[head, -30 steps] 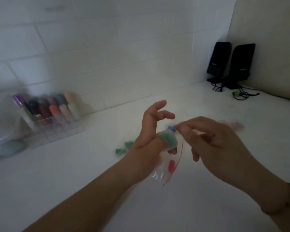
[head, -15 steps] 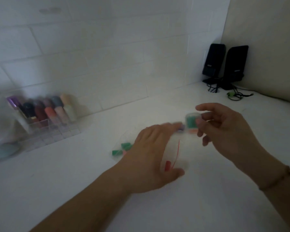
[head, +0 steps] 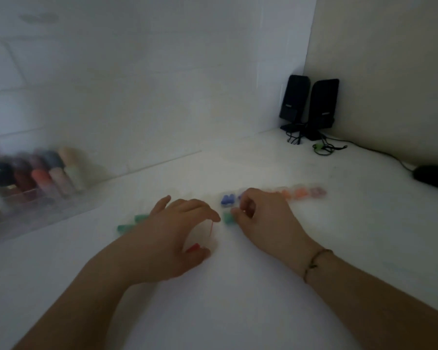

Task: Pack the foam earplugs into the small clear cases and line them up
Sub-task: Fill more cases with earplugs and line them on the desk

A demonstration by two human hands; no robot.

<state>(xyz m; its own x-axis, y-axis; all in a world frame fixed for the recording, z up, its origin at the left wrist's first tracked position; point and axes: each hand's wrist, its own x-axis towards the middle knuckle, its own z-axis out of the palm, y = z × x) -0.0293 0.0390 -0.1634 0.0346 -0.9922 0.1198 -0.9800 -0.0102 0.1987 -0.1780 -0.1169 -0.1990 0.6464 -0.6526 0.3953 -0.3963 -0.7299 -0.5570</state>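
A dim white surface (head: 238, 286) filled the frame. At center, the right hand (head: 261, 221) pinched a case of green earplugs (head: 228, 218) below the blurred case row (head: 283, 194); the left hand (head: 172, 231) arched, fingers spread, over a red earplug (head: 193, 247).

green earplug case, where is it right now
In the head view, the green earplug case is low at the white counter, pinched at the right hand fingertips, just in front of the blue case.
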